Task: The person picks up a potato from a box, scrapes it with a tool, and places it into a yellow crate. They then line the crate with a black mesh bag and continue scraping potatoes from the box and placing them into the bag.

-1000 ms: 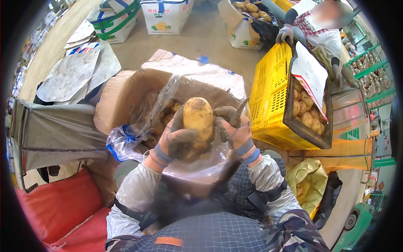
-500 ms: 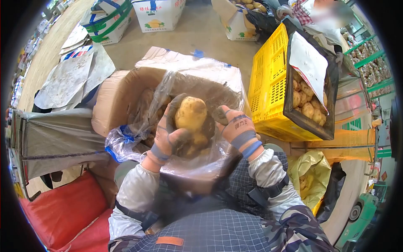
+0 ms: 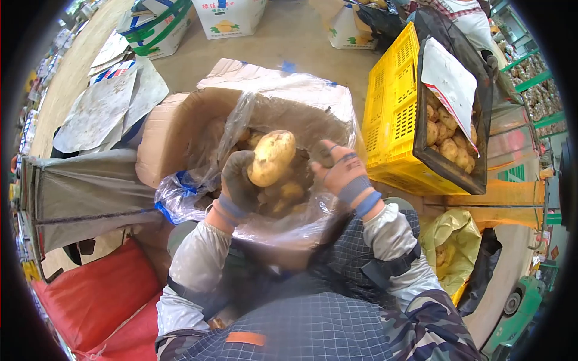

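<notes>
My left hand (image 3: 238, 183), in a dark-palmed work glove, grips a large yellow potato (image 3: 272, 157) with soil marks. It is held above an open cardboard box (image 3: 165, 141) lined with clear plastic film (image 3: 232, 129). More potatoes (image 3: 293, 191) lie inside the box, partly hidden by the hand and film. To the right of the held potato, apart from it, is my gloved right hand (image 3: 343, 174). Its fingers are bent but parted, with nothing visible between them.
A yellow crate (image 3: 391, 114) with a dark liner holds potatoes (image 3: 445, 135) under a white sheet (image 3: 448, 75). A yellow-green bag (image 3: 460, 240) stands below it. Red sacks (image 3: 99, 295) lie lower left. Printed cartons (image 3: 229, 18) stand behind, and another person (image 3: 469, 21) is at upper right.
The potato has tilted in my left hand, which has turned so its dark glove side shows. My right hand remains beside it, its fingers shifted slightly. The whole view has moved a little.
</notes>
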Action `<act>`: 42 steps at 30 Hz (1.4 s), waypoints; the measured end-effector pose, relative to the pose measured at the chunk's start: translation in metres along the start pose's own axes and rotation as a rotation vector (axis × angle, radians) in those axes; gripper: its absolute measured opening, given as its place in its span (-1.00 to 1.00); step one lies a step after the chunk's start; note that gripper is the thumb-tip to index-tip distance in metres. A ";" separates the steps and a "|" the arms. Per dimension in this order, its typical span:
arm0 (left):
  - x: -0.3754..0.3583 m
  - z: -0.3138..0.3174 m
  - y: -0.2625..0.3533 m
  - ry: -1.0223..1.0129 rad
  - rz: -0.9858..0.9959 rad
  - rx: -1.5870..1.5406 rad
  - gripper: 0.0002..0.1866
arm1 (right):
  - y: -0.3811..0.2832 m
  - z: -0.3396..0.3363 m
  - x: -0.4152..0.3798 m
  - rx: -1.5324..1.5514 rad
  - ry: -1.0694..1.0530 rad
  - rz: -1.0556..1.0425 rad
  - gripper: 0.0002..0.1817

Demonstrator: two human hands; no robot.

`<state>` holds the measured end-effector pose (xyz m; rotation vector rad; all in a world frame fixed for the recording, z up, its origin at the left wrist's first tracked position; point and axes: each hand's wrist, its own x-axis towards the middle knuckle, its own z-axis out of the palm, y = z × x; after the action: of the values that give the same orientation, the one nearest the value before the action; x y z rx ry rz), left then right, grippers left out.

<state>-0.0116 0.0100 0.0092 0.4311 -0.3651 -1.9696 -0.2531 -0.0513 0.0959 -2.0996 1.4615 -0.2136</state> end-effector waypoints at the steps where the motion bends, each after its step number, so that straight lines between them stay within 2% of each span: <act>1: 0.001 0.027 -0.005 0.193 0.033 -0.032 -0.37 | 0.003 -0.003 -0.001 0.113 0.097 -0.042 -0.41; 3: -0.001 0.043 -0.004 0.253 0.068 -0.018 -0.30 | 0.006 -0.011 0.002 1.118 -0.122 -0.053 -0.31; 4: -0.001 0.057 -0.002 0.283 0.085 -0.010 -0.26 | 0.001 -0.014 0.001 1.163 -0.206 -0.082 -0.31; 5: -0.008 0.077 -0.007 0.292 0.195 0.172 -0.26 | -0.004 -0.017 -0.002 1.206 -0.290 -0.109 -0.31; 7: -0.010 0.091 -0.006 0.281 0.227 0.251 -0.28 | -0.008 -0.015 -0.004 1.139 -0.371 -0.164 -0.25; 10: -0.005 0.086 0.006 0.228 -0.011 -0.067 -0.29 | -0.003 -0.005 -0.004 1.299 -0.432 -0.157 -0.25; 12: -0.005 0.081 0.013 0.188 -0.162 -0.280 -0.25 | -0.004 -0.006 -0.005 1.273 -0.362 -0.192 -0.26; 15: -0.009 0.046 -0.001 0.083 0.581 1.469 -0.44 | -0.009 -0.013 -0.008 1.285 -0.360 -0.120 -0.27; 18: -0.005 0.045 0.015 0.044 0.582 1.797 -0.58 | -0.005 -0.010 -0.006 1.303 -0.348 -0.026 -0.31; 21: -0.008 0.083 0.024 0.375 0.132 0.726 -0.63 | -0.008 -0.006 -0.008 1.238 -0.239 0.026 -0.40; 24: 0.001 0.075 0.012 0.236 0.597 1.120 -0.60 | -0.012 -0.004 -0.008 1.202 -0.181 0.076 -0.44; 27: -0.001 0.077 0.016 0.244 0.362 0.908 -0.52 | -0.015 -0.008 -0.007 1.223 -0.165 0.137 -0.46; 30: -0.004 0.079 0.023 0.246 0.247 0.911 -0.42 | -0.010 0.007 -0.010 1.282 -0.186 0.161 -0.45; 32: 0.005 0.065 0.009 0.141 0.332 0.670 -0.37 | 0.013 0.031 0.000 1.337 -0.284 0.352 -0.42; 33: 0.008 0.033 0.003 0.024 0.419 0.670 -0.35 | 0.005 0.018 -0.002 1.459 -0.280 0.082 -0.40; 34: 0.013 0.027 -0.008 0.099 0.432 0.546 -0.36 | 0.006 0.020 -0.001 1.534 -0.154 0.023 -0.43; 35: 0.020 0.036 -0.010 0.103 0.444 0.472 -0.54 | 0.007 0.004 -0.005 1.587 -0.121 -0.005 -0.46; 36: 0.025 0.034 -0.009 0.116 0.537 1.030 -0.61 | 0.007 -0.012 -0.010 1.639 -0.090 -0.036 -0.49; 37: 0.025 0.025 0.001 0.244 0.254 0.980 -0.69 | 0.004 -0.044 -0.030 1.532 0.027 0.016 -0.52; 38: 0.024 0.008 -0.001 0.282 0.263 1.113 -0.72 | 0.007 -0.067 -0.046 1.427 0.118 0.063 -0.55; 39: 0.026 -0.007 -0.006 0.335 0.290 1.246 -0.73 | 0.025 -0.074 -0.051 1.509 0.301 -0.029 -0.59; 40: 0.024 -0.007 -0.008 0.372 0.226 1.089 -0.72 | 0.046 -0.079 -0.057 1.581 0.478 -0.123 -0.62; 41: 0.022 -0.007 -0.011 0.413 0.158 0.932 -0.70 | 0.073 -0.098 -0.085 1.424 0.555 -0.202 -0.67; 42: 0.021 -0.005 -0.015 0.455 0.084 0.775 -0.67 | 0.083 -0.118 -0.123 1.369 0.708 -0.154 -0.72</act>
<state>-0.0295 -0.0032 -0.0043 1.3026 -0.8288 -1.5253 -0.4203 -0.0031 0.1720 -0.9595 0.9089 -1.6028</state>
